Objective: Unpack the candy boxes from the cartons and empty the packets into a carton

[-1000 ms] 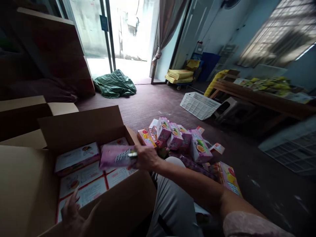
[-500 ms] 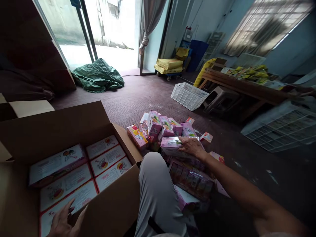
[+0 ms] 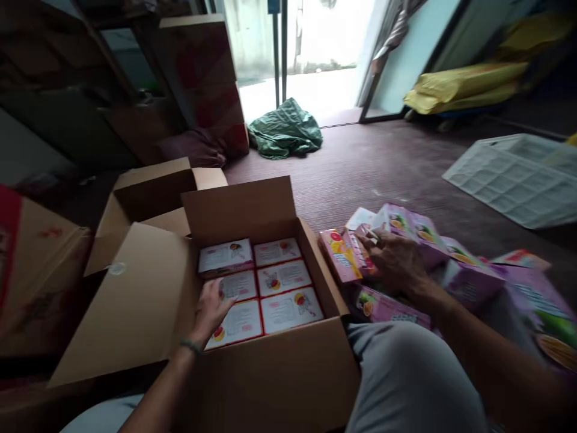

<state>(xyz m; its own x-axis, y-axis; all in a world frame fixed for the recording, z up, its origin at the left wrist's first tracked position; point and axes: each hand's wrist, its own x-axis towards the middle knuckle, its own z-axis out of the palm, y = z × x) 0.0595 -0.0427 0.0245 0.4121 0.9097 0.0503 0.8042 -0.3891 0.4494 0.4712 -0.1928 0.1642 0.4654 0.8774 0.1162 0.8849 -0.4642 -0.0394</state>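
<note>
Open carton (image 3: 270, 373) with white-topped packs (image 3: 285, 276) inside. Left hand (image 3: 211, 310), fingers spread, lies over its left side; right hand (image 3: 399, 261), grip indeterminable, rests among purple packs (image 3: 473, 282) to its right, apparently selecting; a secure grasp seems needed next.

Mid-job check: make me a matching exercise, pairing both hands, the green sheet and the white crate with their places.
1. left hand
2. green sheet
3. right hand
4. white crate

A. at the heap of loose packs
B. reaching the picture's right edge
C. at the open carton
D. by the bright doorway

Pairs: 1-C, 2-D, 3-A, 4-B
</note>
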